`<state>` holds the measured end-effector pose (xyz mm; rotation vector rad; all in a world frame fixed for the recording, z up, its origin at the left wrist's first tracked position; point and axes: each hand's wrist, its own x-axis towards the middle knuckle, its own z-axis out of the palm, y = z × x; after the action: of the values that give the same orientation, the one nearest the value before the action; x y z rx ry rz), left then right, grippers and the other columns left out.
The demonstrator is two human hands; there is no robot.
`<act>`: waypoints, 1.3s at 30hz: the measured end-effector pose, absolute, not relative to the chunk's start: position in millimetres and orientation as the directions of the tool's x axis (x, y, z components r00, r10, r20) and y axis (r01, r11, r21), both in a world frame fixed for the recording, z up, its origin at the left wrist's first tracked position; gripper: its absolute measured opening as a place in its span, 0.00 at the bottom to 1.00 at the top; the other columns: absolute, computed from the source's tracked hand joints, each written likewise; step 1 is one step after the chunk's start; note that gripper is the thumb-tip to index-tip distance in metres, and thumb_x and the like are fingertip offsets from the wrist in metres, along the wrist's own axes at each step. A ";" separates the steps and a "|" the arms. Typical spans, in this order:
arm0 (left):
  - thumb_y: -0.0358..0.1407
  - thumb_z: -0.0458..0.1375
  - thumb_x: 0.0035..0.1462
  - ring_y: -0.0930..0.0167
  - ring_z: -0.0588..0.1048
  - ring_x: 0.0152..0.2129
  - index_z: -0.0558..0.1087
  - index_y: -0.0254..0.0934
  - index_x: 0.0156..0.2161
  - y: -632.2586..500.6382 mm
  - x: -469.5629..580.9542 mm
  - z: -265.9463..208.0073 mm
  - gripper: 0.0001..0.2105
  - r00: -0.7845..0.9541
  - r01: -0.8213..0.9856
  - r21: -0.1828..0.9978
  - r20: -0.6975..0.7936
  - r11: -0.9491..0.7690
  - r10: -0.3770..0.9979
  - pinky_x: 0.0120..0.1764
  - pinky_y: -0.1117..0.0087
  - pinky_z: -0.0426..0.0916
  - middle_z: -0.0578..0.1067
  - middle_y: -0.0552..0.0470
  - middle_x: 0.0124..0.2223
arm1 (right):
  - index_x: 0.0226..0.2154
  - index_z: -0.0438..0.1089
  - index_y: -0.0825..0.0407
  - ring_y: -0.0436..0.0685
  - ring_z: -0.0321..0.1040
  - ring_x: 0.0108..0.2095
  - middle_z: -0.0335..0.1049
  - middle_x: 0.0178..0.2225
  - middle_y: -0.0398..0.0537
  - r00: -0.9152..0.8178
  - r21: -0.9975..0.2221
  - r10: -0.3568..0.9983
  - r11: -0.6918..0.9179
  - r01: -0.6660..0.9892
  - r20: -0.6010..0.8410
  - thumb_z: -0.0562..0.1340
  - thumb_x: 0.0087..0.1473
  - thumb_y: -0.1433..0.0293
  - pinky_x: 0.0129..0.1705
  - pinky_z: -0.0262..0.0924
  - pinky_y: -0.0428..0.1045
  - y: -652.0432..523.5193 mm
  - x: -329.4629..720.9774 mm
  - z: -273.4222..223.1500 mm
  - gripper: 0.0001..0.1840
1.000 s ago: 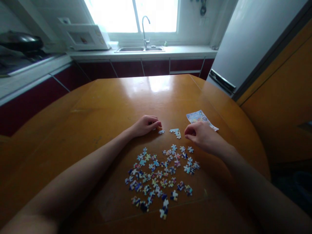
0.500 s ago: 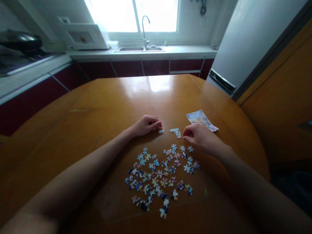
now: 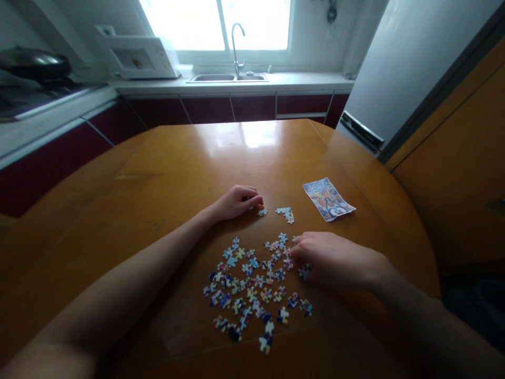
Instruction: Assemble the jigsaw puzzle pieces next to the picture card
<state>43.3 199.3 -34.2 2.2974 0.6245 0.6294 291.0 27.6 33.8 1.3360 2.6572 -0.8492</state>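
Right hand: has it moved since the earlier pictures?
Yes: the right hand has moved down the view, away from the printed sheet it partly hid, to the right side of the loose puzzle pieces.

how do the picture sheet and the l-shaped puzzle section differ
The picture sheet is larger; the L-shaped puzzle section is much smaller. The picture sheet is a four-sided page, while the L-shaped puzzle section bends like a corner and has knobbed edges. Both lie on the wooden table.

Bare left forearm [image 3: 158, 258], bare right forearm [image 3: 418, 316]
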 end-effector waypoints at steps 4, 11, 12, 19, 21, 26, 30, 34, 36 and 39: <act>0.40 0.56 0.66 0.76 0.72 0.25 0.79 0.33 0.34 200.1 42.8 -35.6 0.15 0.768 0.259 0.703 0.265 -0.662 0.583 0.30 0.76 0.65 0.76 0.51 0.28 | 0.30 0.74 0.52 0.57 0.69 0.35 0.75 0.35 0.51 -0.607 -0.385 0.735 0.488 0.783 -0.303 0.61 0.50 0.77 0.37 0.57 0.48 23.5 281.7 35.2 0.07; 0.40 0.55 0.66 0.76 0.72 0.26 0.79 0.33 0.34 200.4 42.3 -36.8 0.15 0.772 0.264 0.706 0.254 -0.657 0.583 0.30 0.75 0.64 0.75 0.51 0.29 | 0.30 0.71 0.53 0.55 0.68 0.35 0.74 0.35 0.50 -0.653 -0.416 0.710 0.528 0.741 -0.262 0.60 0.50 0.77 0.36 0.56 0.48 21.6 279.4 30.2 0.06; 0.40 0.55 0.66 0.76 0.72 0.26 0.79 0.33 0.34 200.2 42.4 -36.3 0.15 0.774 0.261 0.707 0.254 -0.657 0.580 0.30 0.75 0.65 0.75 0.51 0.29 | 0.29 0.71 0.53 0.55 0.68 0.33 0.75 0.34 0.50 -0.654 -0.417 0.710 0.528 0.740 -0.262 0.60 0.50 0.77 0.35 0.56 0.48 21.4 279.3 28.8 0.06; 0.40 0.55 0.66 0.76 0.71 0.26 0.79 0.33 0.34 198.8 43.2 -34.0 0.15 0.785 0.264 0.692 0.251 -0.672 0.566 0.30 0.75 0.65 0.75 0.51 0.29 | 0.33 0.74 0.52 0.51 0.65 0.28 0.73 0.29 0.44 -0.665 -0.531 0.685 0.459 0.712 -0.299 0.62 0.50 0.78 0.29 0.52 0.46 28.7 285.3 38.9 0.08; 0.41 0.55 0.66 0.76 0.71 0.25 0.79 0.33 0.34 198.3 43.7 -34.8 0.16 0.777 0.270 0.684 0.262 -0.678 0.573 0.30 0.75 0.64 0.75 0.52 0.28 | 0.42 0.75 0.51 0.51 0.68 0.31 0.75 0.33 0.45 -0.664 -0.632 0.716 0.416 0.654 -0.215 0.60 0.55 0.78 0.33 0.57 0.45 36.2 288.9 40.3 0.14; 0.40 0.56 0.65 0.76 0.67 0.22 0.78 0.33 0.31 197.9 45.1 -35.6 0.16 0.713 0.331 0.631 0.320 -0.702 0.624 0.27 0.75 0.61 0.72 0.53 0.26 | 0.38 0.78 0.54 0.53 0.69 0.35 0.75 0.37 0.52 -0.412 -0.737 0.910 0.316 0.598 0.057 0.57 0.59 0.77 0.38 0.62 0.49 62.7 291.7 20.6 0.14; 0.39 0.56 0.65 0.73 0.70 0.27 0.79 0.35 0.33 192.6 50.7 -30.7 0.13 0.654 0.364 0.543 0.430 -0.757 0.623 0.32 0.72 0.65 0.74 0.51 0.28 | 0.35 0.78 0.55 0.51 0.64 0.24 0.73 0.25 0.47 -0.140 -0.870 0.989 0.108 0.482 0.045 0.60 0.57 0.70 0.26 0.57 0.47 80.2 289.4 -0.8 0.10; 0.39 0.60 0.63 0.69 0.73 0.34 0.78 0.38 0.37 173.8 64.3 -26.3 0.07 0.640 0.272 0.453 0.574 -0.849 0.511 0.40 0.66 0.69 0.78 0.49 0.34 | 0.31 0.75 0.56 0.51 0.67 0.22 0.73 0.22 0.46 -0.005 -0.965 1.000 0.007 0.262 0.006 0.67 0.49 0.66 0.25 0.62 0.47 86.7 284.7 -9.7 0.09; 0.40 0.63 0.60 0.68 0.73 0.37 0.78 0.40 0.42 162.2 71.5 -25.7 0.08 0.638 0.238 0.411 0.617 -0.880 0.461 0.42 0.65 0.69 0.79 0.49 0.38 | 0.30 0.74 0.55 0.52 0.69 0.22 0.75 0.22 0.47 0.030 -0.984 0.999 -0.031 0.173 -0.026 0.69 0.46 0.65 0.26 0.64 0.48 86.3 280.6 -10.5 0.11; 0.42 0.66 0.58 0.67 0.73 0.39 0.77 0.41 0.45 149.8 78.5 -26.1 0.11 0.660 0.215 0.375 0.625 -0.902 0.417 0.44 0.64 0.70 0.79 0.49 0.42 | 0.28 0.74 0.55 0.53 0.72 0.24 0.76 0.23 0.49 0.048 -0.993 0.998 -0.044 0.107 -0.039 0.71 0.44 0.62 0.27 0.66 0.49 83.2 273.0 -11.1 0.13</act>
<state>78.5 149.8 -26.1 2.6091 0.5077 1.0806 273.0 83.2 -11.1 2.5675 2.3608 -2.2067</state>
